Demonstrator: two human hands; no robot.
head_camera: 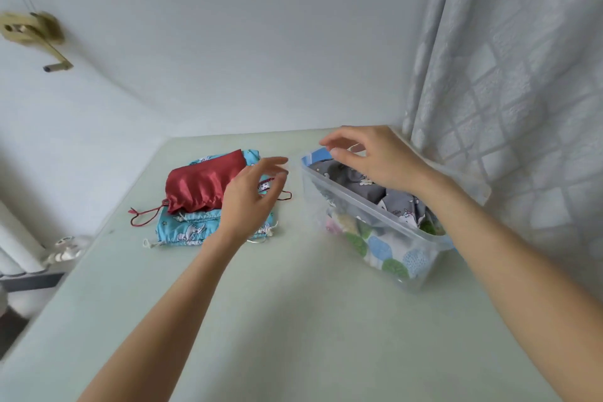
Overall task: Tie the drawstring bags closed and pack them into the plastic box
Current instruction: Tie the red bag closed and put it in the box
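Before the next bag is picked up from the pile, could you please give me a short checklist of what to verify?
1. Left hand free, fingers relaxed above the pile: ok.
2. Right hand free, held over the clear plastic box: ok.
3. Shiny red satin drawstring bag on top of the pile and reachable: ok.
4. Red bag's mouth gathered, cord knotted: cannot tell.
5. Blue unicorn-print bags underneath tied: cannot tell.
6. Room left in the box above the grey printed bag: ok, it seems.
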